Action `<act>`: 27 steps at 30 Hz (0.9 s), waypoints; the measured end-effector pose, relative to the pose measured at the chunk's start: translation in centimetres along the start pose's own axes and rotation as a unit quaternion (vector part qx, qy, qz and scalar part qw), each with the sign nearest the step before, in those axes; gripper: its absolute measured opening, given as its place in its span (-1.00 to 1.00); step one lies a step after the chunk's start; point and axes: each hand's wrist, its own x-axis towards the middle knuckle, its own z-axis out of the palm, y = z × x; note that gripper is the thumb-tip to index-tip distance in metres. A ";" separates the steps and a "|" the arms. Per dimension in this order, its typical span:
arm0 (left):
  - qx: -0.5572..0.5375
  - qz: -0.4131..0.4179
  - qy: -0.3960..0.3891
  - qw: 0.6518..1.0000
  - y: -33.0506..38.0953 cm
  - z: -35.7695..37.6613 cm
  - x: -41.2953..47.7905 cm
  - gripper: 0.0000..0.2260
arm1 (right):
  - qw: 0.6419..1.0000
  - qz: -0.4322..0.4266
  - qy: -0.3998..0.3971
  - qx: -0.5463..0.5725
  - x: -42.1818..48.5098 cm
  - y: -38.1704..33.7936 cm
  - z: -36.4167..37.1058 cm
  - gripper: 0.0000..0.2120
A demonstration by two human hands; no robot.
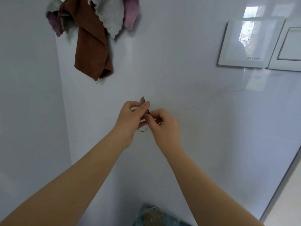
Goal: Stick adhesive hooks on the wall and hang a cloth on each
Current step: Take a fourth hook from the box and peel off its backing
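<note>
Both hands meet in front of the glossy white wall (179,79). My left hand (130,118) pinches a small clear adhesive hook (143,100) whose tip sticks up above the fingers and whose thin metal loop hangs below. My right hand (162,124) pinches the same hook from the right, fingers closed on its lower edge. Up at the top left a brown cloth (92,51) hangs on the wall, with a grey cloth (110,15) and a purple cloth (130,12) bunched beside it. Their hooks are hidden by the cloth.
A white switch plate (249,44) and a second plate (290,46) are mounted on the wall at the upper right. A wall corner (61,95) runs down the left. A jeans-clad knee (154,216) shows at the bottom. A door frame edge (283,181) slants at the lower right.
</note>
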 end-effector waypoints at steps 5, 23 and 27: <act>-0.045 -0.050 -0.040 0.997 -0.7 -1.1 0.0 -0.79 | 0.992 0.035 -0.049 0.107 -0.2 -0.1 -0.1 -0.84; -0.098 -0.075 -0.099 0.987 -1.7 -2.9 0.1 -0.65 | 0.998 0.014 -0.055 0.011 -0.2 0.2 0.5 -0.87; -0.083 -0.083 -0.131 0.984 -1.3 -3.2 0.4 -0.70 | 0.997 0.026 -0.066 0.029 -0.1 0.3 0.5 -0.87</act>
